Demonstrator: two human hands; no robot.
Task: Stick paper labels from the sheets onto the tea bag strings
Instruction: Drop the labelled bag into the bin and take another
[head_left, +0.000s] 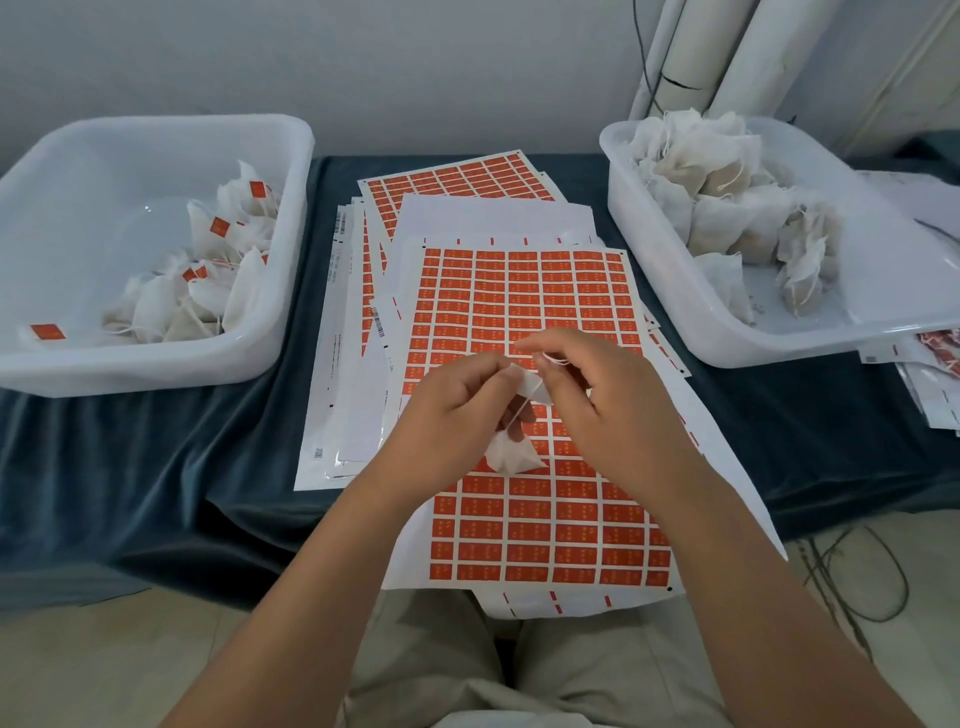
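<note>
While the fingers of my left hand (457, 410) pinch a white tea bag (511, 457), the fingers of my right hand (608, 400) pinch its thin string (556, 359) — both just above the top sheet (545, 291) of orange labels. More sheets (457, 182) lie under it on the blue table (156, 467). The left tub (156, 364) holds bags with orange labels — the right tub (753, 348) holds a heap of plain white bags.

— Middle of the table (156, 467)?
— Stacked label sheets (524, 296).
— Left of them?
— Left tub (130, 371), tea bags (156, 306) inside.
— And right?
— Right tub (753, 348), more tea bags (727, 208) inside, loose papers (930, 384) beside it.
</note>
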